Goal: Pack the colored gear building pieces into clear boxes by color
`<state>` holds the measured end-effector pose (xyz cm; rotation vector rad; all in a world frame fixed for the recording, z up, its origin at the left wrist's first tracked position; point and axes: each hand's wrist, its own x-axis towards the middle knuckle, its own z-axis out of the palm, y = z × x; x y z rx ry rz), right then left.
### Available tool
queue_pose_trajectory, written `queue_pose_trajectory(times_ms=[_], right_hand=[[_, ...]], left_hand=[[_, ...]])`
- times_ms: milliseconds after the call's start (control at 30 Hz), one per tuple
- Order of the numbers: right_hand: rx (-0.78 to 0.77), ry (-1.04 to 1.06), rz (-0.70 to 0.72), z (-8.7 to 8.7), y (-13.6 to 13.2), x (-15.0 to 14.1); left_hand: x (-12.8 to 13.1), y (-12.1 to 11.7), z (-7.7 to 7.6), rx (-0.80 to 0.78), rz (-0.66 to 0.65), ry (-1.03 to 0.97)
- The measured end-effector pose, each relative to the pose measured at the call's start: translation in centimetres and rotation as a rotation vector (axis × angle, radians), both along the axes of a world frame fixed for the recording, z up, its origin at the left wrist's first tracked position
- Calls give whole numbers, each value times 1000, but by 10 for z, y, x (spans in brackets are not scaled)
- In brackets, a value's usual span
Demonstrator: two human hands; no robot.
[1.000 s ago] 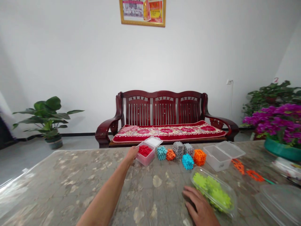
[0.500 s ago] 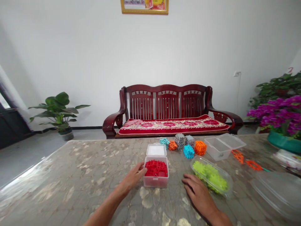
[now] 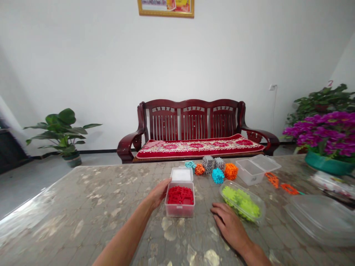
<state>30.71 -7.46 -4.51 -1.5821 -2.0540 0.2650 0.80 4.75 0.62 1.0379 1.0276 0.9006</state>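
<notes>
A clear plastic box [image 3: 180,211] filled with red interlocking plastic pieces [image 3: 180,195] stands on the table, its lid [image 3: 181,174] tipped back at the far side. My left hand [image 3: 160,193] lies along the box's left side, fingers stretched toward the lid hinge; the fingertips are partly hidden. Palm down on the table, my right hand [image 3: 229,223] rests flat with nothing in it. Just beyond it sits an oval clear tub [image 3: 262,218] of lime-green pieces [image 3: 241,202].
Behind stand several built balls and cubes, among them a blue one [image 3: 217,176] and an orange one [image 3: 231,171]. An open clear box [image 3: 251,176], orange flat shapes [image 3: 290,189], a clear lid [image 3: 323,214] and a flower pot [image 3: 328,162] are at right. A wooden bench [image 3: 194,123] lies beyond.
My left hand has slid from the box's near rim back toward the lid hinge, the thumb leaving the red pieces. My right hand stays on the table. The view has shifted slightly.
</notes>
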Motion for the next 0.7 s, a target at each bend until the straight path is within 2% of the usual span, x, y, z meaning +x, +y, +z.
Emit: queue_pose_trajectory(times_ms=[100, 233, 367, 433, 500, 700], right_hand=[[71, 6, 3, -3, 0, -1], [333, 2, -23, -1, -2, 3], [559, -89, -218, 13, -5, 22], [568, -156, -347, 18, -6, 33], [513, -219, -426, 20, -7, 41], [318, -296, -373, 23, -9, 52]], left_hand=[[1, -5, -1, -8, 11, -63], [1, -12, -3, -18, 34, -87], [0, -12, -6, 0, 55, -68], [-1, -10, -8, 22, 74, -32], [-3, -8, -11, 36, 98, 13], [-24, 4, -17, 73, 228, 146]])
